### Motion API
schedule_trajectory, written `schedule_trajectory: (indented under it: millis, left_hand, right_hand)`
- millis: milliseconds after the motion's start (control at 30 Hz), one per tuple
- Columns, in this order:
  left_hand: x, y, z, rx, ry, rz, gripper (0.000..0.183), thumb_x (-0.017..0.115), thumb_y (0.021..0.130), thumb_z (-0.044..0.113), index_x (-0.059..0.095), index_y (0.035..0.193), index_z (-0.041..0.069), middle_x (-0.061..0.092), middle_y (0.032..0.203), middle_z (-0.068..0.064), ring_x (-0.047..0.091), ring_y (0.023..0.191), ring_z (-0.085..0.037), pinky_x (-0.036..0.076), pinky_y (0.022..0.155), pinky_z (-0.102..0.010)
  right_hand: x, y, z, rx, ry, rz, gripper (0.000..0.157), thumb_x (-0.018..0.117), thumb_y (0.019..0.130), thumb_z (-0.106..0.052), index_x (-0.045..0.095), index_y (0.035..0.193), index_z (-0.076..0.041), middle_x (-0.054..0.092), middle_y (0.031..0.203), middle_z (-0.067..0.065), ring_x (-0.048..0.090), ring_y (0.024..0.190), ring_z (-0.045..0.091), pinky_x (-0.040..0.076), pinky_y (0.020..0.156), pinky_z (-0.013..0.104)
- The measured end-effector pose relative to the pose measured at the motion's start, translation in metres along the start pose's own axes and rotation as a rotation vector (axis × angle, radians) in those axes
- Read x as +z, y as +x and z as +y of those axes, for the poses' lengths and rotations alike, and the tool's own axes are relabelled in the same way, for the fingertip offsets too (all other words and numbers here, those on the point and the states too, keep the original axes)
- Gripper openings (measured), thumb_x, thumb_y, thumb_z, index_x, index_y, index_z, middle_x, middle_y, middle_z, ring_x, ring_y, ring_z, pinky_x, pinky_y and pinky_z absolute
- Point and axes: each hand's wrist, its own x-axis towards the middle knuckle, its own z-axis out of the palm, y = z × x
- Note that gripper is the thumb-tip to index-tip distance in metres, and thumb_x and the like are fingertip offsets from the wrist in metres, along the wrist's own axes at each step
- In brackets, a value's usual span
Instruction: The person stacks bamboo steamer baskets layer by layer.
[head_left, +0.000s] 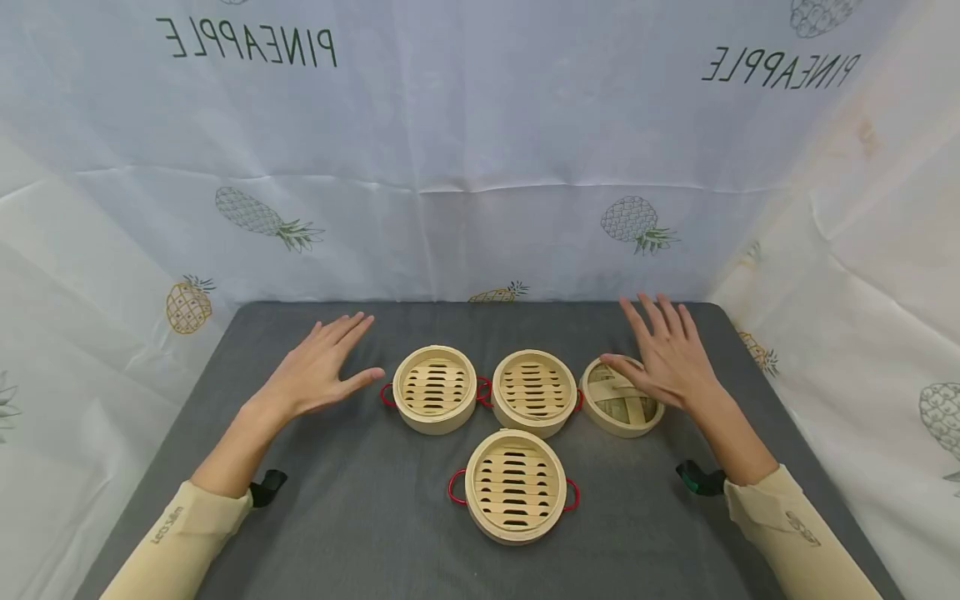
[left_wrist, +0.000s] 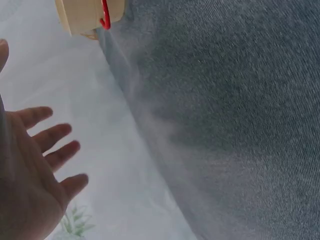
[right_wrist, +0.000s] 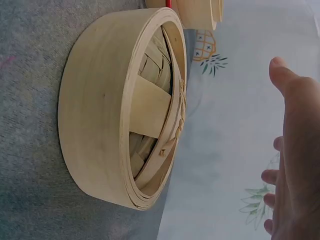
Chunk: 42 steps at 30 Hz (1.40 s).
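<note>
The fingers (head_left: 352, 337) of the left hand (head_left: 318, 367) are extended and slightly parted, the thumb held away from them, with nothing in their hold; the left wrist view shows the bare palm, which the head view hides. The right hand (head_left: 667, 358) has its fingers straight and fanned, thumb stretched sideways, and is likewise without a hold on anything.

In the head view the right thumb overlaps the rim of a round, pale bamboo lid with a woven top (head_left: 618, 407), but the right wrist view shows a gap between hand and lid. That same view brings out the lid's deep, smooth side wall and the bands crossing its weave.

Just beside the left thumb sits a round, pale bamboo steamer basket with a slatted base and red loop handles (head_left: 435, 390). To its right is a second matching basket (head_left: 534, 392), between the first and the lid; the neighbouring red handles meet or overlap. A third matching basket (head_left: 515, 487) sits nearer the person; whether it touches the second is hard to judge from above.

All four rest on a dark grey, cloth-covered surface (head_left: 337, 517). Behind hangs a white cloth printed with pineapples (head_left: 450, 242).
</note>
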Motion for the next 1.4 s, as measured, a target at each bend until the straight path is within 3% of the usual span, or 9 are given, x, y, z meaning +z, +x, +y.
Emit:
schedule_trajectory:
  millis: [233,400,533,867,1400]
  left_hand:
    - [0.005,-0.002,0.006,-0.036,-0.103,-0.090,0.094,0.066,0.100,0.067,0.035,0.170,0.014,0.040,0.173,-0.019,0.042,0.157,-0.048,0.049,0.108,-0.078]
    - [0.011,-0.002,0.009,-0.033,-0.158,-0.133,0.099,0.071,0.096,0.068,0.037,0.170,0.011,0.043,0.172,-0.021,0.040,0.158,-0.051,0.044,0.109,-0.084]
    - [0.016,-0.001,0.012,-0.014,-0.205,-0.146,0.102,0.077,0.093,0.065,0.040,0.167,0.006,0.044,0.170,-0.022,0.040,0.158,-0.052,0.042,0.117,-0.079]
    - [0.026,0.001,0.017,0.089,-0.283,-0.129,0.100,0.088,0.089,0.050,0.045,0.160,-0.005,0.058,0.156,-0.027,0.062,0.139,-0.044,0.053,0.112,-0.065]
    - [0.031,0.001,0.019,0.137,-0.349,-0.113,0.089,0.090,0.091,0.036,0.048,0.158,-0.006,0.065,0.150,-0.022,0.067,0.134,-0.038,0.056,0.110,-0.061]
  right_hand:
    - [0.000,-0.006,-0.006,-0.047,0.040,0.024,0.100,0.060,0.100,-0.071,0.023,0.174,-0.016,0.032,0.174,0.028,0.024,0.162,0.054,0.021,0.130,0.075]
    - [-0.001,-0.011,-0.013,-0.076,0.086,0.039,0.098,0.061,0.100,-0.069,0.025,0.174,-0.014,0.032,0.175,0.026,0.025,0.162,0.052,0.021,0.130,0.074]
    - [-0.003,-0.016,-0.022,-0.074,0.138,0.007,0.098,0.063,0.100,-0.065,0.023,0.175,-0.017,0.028,0.177,0.022,0.022,0.164,0.051,0.019,0.131,0.074]
    - [-0.001,-0.033,-0.048,-0.133,0.224,0.002,0.097,0.066,0.100,-0.064,0.023,0.175,-0.020,0.030,0.177,0.020,0.024,0.165,0.048,0.021,0.129,0.074]
    - [0.011,-0.060,-0.084,-0.197,0.370,-0.017,0.104,0.075,0.093,-0.062,0.025,0.174,-0.021,0.031,0.179,0.010,0.027,0.165,0.043,0.029,0.123,0.078]
